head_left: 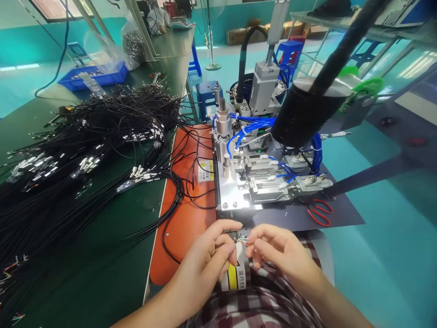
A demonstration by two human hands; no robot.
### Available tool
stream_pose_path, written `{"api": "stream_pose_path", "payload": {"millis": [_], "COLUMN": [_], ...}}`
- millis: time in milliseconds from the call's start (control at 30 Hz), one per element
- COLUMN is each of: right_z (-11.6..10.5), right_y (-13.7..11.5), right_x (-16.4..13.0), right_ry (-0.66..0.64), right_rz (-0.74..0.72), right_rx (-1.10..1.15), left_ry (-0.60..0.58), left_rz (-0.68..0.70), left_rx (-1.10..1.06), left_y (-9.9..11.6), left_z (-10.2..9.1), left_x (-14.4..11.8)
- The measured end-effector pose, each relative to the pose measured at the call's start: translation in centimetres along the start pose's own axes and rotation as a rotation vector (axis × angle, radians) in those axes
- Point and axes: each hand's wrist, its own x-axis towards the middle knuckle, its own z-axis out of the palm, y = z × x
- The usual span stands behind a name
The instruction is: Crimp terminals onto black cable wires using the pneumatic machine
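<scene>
Between my two hands, low in the head view, runs the end of a black cable with thin coloured wires fanned out. My left hand pinches the cable just behind these wires, its index finger stretched over them. At the wires' tips, the fingers of my right hand are closed on the strands. Behind both hands stands a metal machine with blue air tubes. A yellow and white label shows just under my hands, above a checked cloth on my lap.
A large heap of black cables with shiny connectors covers the green table at left. Some cables cross the orange board. Red-handled scissors lie right of the machine. A black cylinder overhangs it. A blue tray sits farther back.
</scene>
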Motion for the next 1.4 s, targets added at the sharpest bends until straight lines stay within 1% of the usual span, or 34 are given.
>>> {"api": "stream_pose_path", "payload": {"millis": [200,400,467,700,867,1000,1167,1300,1400], "right_z": [0.2,0.5,0.7,1.2,1.7,1.1,-0.1,-0.1,0.1], "right_y": [1.6,2.0,2.2,2.3,2.5,3.0,2.4,2.3,2.7], "right_x": [0.1,-0.2,-0.2,-0.4,-1.0,-1.0,-0.2,0.3,0.3], "right_ry": [0.001,0.008,0.019,0.066,0.096,0.074,0.006,-0.059,-0.076], "right_rz": [0.006,-0.013,-0.004,-0.022,-0.001,-0.010,-0.038,-0.002,0.019], "right_rx": [0.063,0.075,0.058,0.007,-0.081,-0.110,0.034,0.177,0.218], "left_ry": [-0.004,-0.059,-0.061,0.003,0.059,0.088,0.096,0.068,0.047], "left_rz": [-0.014,-0.046,-0.052,-0.056,-0.104,-0.154,-0.203,-0.200,-0.192], "left_rx": [0.028,-0.020,-0.046,-0.166,-0.243,-0.238,-0.246,-0.279,-0.320], "left_y": [0.0,0.0,0.0,0.0,0.3,0.4,0.2,0.2,0.3], "left_z": [0.5,0.5,0.6,0.9,1.3,1.4,1.2,1.1,1.1], "left_x": [0.0,-0.1,-0.1,0.3,0.7,0.8,0.6,0.5,0.5]}}
